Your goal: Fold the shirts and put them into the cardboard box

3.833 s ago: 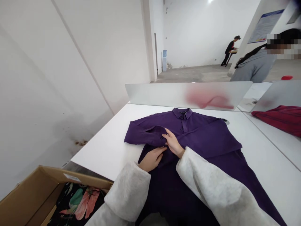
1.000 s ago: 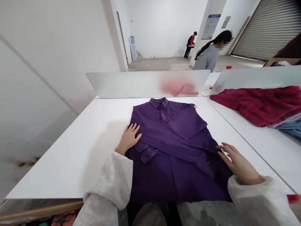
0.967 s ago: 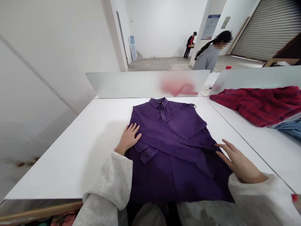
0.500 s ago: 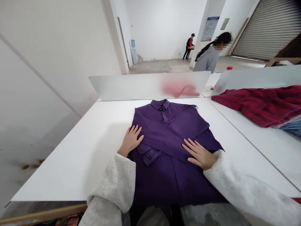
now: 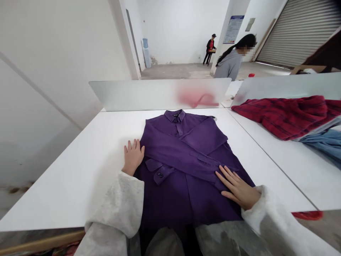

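A purple button-up shirt lies front up on the white table, its collar at the far end and its sleeves crossed over the chest. One dark-buttoned cuff shows near the shirt's left side. At the shirt's left edge, my left hand rests flat with fingers spread, mostly on the table and with the thumb by the fabric. My right hand lies flat, fingers extended, on the end of the upper sleeve at the lower right. Its palm hides part of that cuff. Neither hand grips anything.
A frosted divider stands along the far edge. On the adjoining table at right lie a red plaid garment and blue denim. Beyond the divider are a person in a grey hoodie and another person farther back.
My left hand has slid left off the sleeve to the shirt's edge. My right hand has moved down and right along the other sleeve. The view has shifted slightly right.
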